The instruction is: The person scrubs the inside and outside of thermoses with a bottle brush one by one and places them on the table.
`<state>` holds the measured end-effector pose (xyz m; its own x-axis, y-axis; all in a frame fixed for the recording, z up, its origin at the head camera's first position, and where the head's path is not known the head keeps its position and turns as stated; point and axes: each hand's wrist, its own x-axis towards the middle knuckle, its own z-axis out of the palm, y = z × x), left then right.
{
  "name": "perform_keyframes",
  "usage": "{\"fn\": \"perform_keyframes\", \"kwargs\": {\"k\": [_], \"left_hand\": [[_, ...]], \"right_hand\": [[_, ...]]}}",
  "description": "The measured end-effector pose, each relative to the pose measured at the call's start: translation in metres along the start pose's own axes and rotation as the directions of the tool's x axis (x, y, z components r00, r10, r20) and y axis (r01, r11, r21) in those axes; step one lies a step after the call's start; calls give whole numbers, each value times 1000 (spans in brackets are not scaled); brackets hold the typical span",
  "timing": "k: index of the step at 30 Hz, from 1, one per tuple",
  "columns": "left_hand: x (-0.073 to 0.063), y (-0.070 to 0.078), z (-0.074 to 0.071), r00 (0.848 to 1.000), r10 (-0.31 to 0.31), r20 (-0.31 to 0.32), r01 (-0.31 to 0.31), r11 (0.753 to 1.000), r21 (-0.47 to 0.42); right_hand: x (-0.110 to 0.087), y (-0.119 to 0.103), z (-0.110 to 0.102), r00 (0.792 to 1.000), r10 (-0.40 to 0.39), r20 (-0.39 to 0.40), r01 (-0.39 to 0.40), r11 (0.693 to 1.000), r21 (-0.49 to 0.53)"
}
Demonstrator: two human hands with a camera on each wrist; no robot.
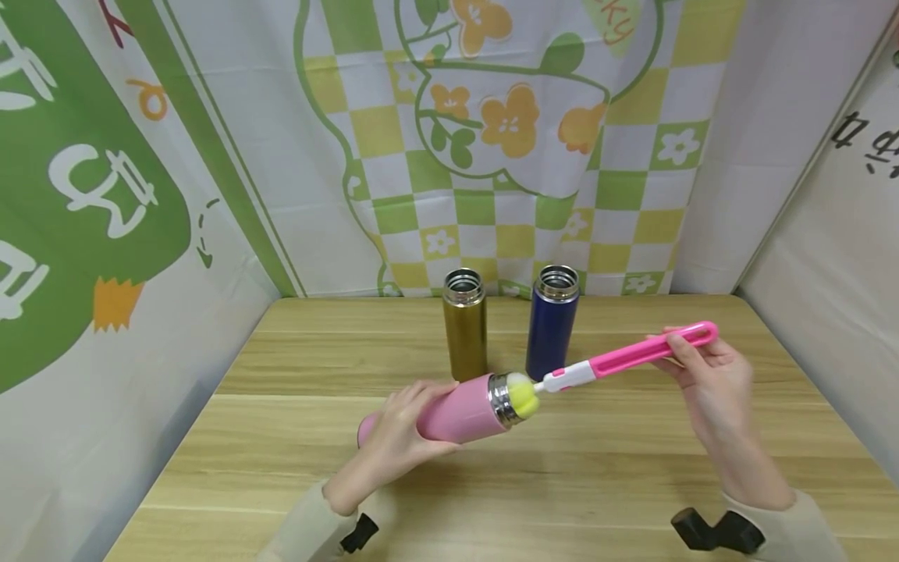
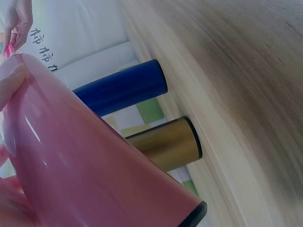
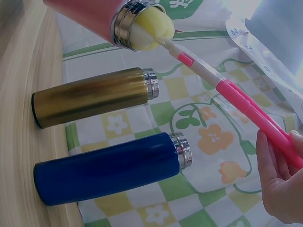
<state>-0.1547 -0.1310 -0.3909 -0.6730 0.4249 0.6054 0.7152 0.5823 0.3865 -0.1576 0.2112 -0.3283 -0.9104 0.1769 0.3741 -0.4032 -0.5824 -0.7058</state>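
Note:
My left hand (image 1: 403, 429) grips a pink thermos bottle (image 1: 463, 412) round its body, tilted above the table with its steel mouth toward the right. In my right hand (image 1: 712, 382) is the pink handle of a bottle brush (image 1: 632, 356), pinched near its looped end. The brush's yellow and white sponge head (image 3: 154, 28) sits in the bottle's mouth, part of it still showing outside the rim. How deep the rest of the sponge reaches is hidden. In the left wrist view the pink bottle (image 2: 94, 151) covers much of the frame.
Behind the hands a gold bottle (image 1: 465, 332) and a blue bottle (image 1: 552, 328) stand upright and uncapped on the wooden table (image 1: 295, 375). A patterned cloth (image 1: 506, 156) hangs at the back, and printed sheets border both sides.

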Motion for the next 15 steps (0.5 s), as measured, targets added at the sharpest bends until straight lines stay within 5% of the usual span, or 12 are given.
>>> {"fn": "perform_keyframes", "kwargs": {"k": [15], "left_hand": [[-4, -1, -6, 1000, 5, 13, -6, 1000, 15]], "right_hand": [[2, -9, -4, 999, 6, 52, -10, 998, 61]]}}
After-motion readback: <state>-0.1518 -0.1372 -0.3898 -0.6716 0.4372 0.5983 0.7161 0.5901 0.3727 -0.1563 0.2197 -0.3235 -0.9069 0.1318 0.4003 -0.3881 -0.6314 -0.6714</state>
